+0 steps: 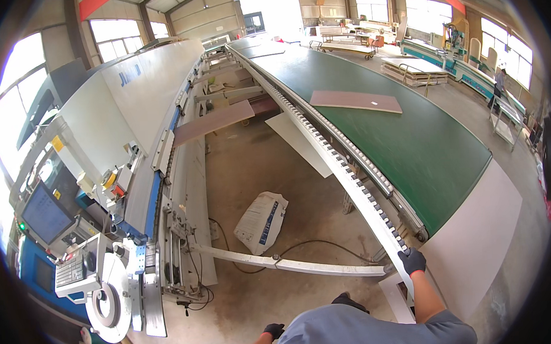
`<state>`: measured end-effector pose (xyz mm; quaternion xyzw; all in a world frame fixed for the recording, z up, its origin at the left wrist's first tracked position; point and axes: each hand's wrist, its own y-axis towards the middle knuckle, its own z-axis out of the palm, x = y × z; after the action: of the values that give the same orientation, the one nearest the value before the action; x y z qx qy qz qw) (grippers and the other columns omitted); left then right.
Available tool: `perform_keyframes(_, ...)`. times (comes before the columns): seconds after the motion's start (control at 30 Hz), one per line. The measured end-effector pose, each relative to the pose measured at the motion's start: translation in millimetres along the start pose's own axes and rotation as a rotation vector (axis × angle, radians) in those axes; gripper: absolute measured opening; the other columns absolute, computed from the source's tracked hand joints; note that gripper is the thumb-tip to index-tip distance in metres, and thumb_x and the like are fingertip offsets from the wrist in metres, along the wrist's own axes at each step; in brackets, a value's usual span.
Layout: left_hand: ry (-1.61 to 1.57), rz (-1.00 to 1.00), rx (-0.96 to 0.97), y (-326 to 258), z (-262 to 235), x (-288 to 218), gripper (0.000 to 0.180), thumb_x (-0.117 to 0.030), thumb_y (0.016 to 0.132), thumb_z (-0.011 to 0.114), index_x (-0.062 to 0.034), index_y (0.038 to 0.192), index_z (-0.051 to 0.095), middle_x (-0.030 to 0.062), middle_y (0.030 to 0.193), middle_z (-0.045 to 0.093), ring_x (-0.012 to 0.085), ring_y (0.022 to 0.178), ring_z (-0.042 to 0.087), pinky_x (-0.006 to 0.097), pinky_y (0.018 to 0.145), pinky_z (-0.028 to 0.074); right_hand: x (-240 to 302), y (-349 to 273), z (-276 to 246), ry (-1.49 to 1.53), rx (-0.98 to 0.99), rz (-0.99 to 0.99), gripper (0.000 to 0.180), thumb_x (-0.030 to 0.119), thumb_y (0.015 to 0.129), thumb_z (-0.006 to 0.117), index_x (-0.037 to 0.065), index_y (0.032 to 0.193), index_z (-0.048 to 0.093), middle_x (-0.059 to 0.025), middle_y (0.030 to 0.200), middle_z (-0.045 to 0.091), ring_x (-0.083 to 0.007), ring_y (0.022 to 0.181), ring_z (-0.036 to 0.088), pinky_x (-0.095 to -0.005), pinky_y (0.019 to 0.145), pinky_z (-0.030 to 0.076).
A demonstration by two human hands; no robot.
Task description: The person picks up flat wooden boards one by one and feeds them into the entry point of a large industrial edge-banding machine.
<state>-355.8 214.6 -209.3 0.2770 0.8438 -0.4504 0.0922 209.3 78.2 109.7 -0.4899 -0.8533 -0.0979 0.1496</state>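
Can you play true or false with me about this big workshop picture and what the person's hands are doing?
1. The right hand wears a dark glove and grips the edge of a pale board. True.
2. The long conveyor belt is bright red. False: it is green.
3. A brownish panel lies flat on the belt. True.
4. The left hand is holding the white sack. False: the sack lies on the floor, apart from that hand, which holds nothing that shows.
5. The machine's blue screen is on the person's left. True.
6. The belt is piled full of boxes. False: only the one panel shows on it.
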Motion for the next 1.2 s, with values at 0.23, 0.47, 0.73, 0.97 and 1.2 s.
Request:
perform_keyframes(0.23,0.646,0.257,0.087,-14.9,-40.1,-28.0,0.018,-0.023,0.088,0.046,-0.0187,0.1,0.059,-0.0029,0.108,0.055,0.016,0.099,0.056,0.032,0.077,0.051,3.5,-3.4,-6.5,-0.03,0.011,0.008,0.048,0.051,0.072,0.065,0.005,0.082,0.061,-0.0191,0.079,0.064,-0.0366,0.076,0.062,-0.0462,0.07,0.048)
perform_keyframes(0.47,0.767,0.434,-0.009,16.2,-42.4,-25.1,0.015,-0.022,0.087,0.048,-0.0167,0.098,0.056,0.002,0.101,0.057,0.0184,0.094,0.057,0.033,0.073,0.051,1.9,-3.2,-5.9,-0.043,0.019,0.004,0.048,0.051,0.072,0.064,0.005,0.084,0.061,-0.0193,0.08,0.064,-0.0367,0.077,0.062,-0.0457,0.07,0.048)
perform_keyframes(0.73,0.113,0.282,-0.14,47.7,-17.1,-21.2,0.032,-0.036,0.084,0.052,-0.0097,0.101,0.059,0.017,0.096,0.064,0.0365,0.092,0.06,0.046,0.078,0.049,-2.5,1.4,3.1,-0.089,-0.007,-0.01,0.048,0.052,0.074,0.062,0.005,0.084,0.063,-0.0192,0.079,0.065,-0.0365,0.077,0.062,-0.0455,0.071,0.048)
perform_keyframes(0.97,-0.026,0.137,-0.076,30.5,1.9,6.9,0.037,-0.04,0.085,0.048,-0.0105,0.103,0.061,0.0185,0.103,0.063,0.0369,0.098,0.059,0.046,0.082,0.048,-5.5,-0.9,-0.3,-0.042,0.019,0.014,0.048,0.054,0.072,0.063,0.007,0.082,0.062,-0.0181,0.08,0.065,-0.0356,0.077,0.062,-0.0454,0.069,0.048)
perform_keyframes(1.2,0.005,-0.007,0.009,14.1,-13.1,13.5,0.038,-0.041,0.085,0.047,-0.0129,0.105,0.062,0.0167,0.106,0.063,0.0338,0.102,0.058,0.043,0.085,0.047,-2.9,0.5,-4.5,-0.058,0.077,0.038,0.051,0.057,0.073,0.061,0.007,0.085,0.061,-0.0184,0.082,0.064,-0.035,0.079,0.062,-0.0454,0.07,0.048)
